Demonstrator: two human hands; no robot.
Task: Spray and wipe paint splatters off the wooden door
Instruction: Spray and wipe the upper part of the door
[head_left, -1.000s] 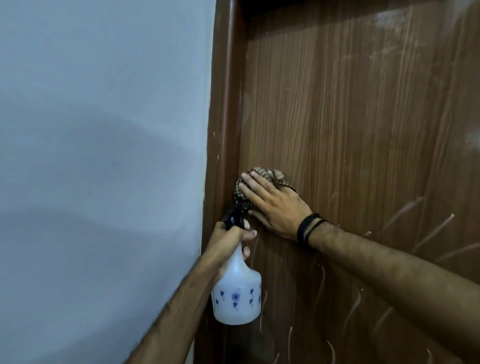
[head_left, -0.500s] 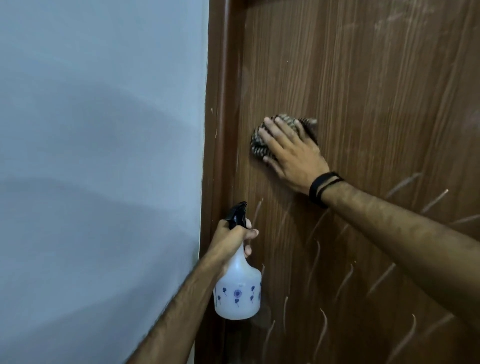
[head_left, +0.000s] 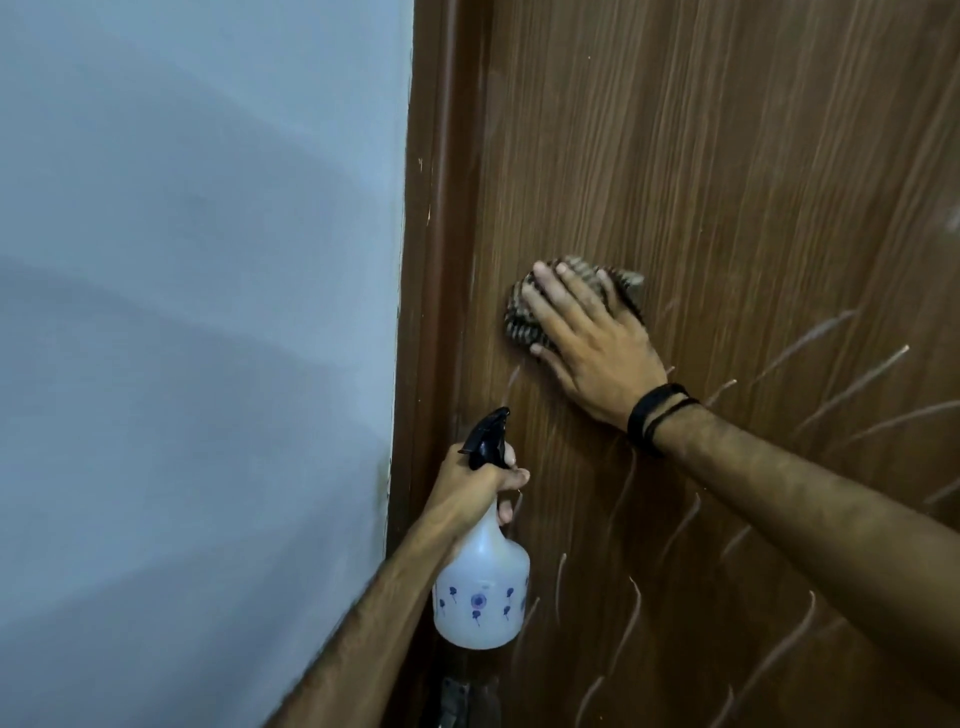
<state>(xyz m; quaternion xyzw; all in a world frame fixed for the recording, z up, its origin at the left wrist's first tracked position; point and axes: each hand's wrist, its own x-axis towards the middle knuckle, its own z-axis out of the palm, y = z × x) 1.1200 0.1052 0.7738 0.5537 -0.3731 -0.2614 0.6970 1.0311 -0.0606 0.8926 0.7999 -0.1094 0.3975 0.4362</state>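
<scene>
Door (head_left: 727, 182) lies flat under the right hand (head_left: 597, 343), whose straight fingers press a cloth (head_left: 522, 322) to it; below, the left hand (head_left: 470, 486) grips the bottle (head_left: 480, 592). Best wipe firmly along the grain, covering the pale streaks (head_left: 631, 613) lower down

Two hands (head_left: 597, 348), one bottle (head_left: 480, 587), one cloth (head_left: 522, 322), one door (head_left: 727, 182).

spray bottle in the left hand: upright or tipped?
Roughly upright. The spray bottle hangs body-down from the left hand, which grips its neck, black nozzle on top and aimed at the wooden door.
</scene>
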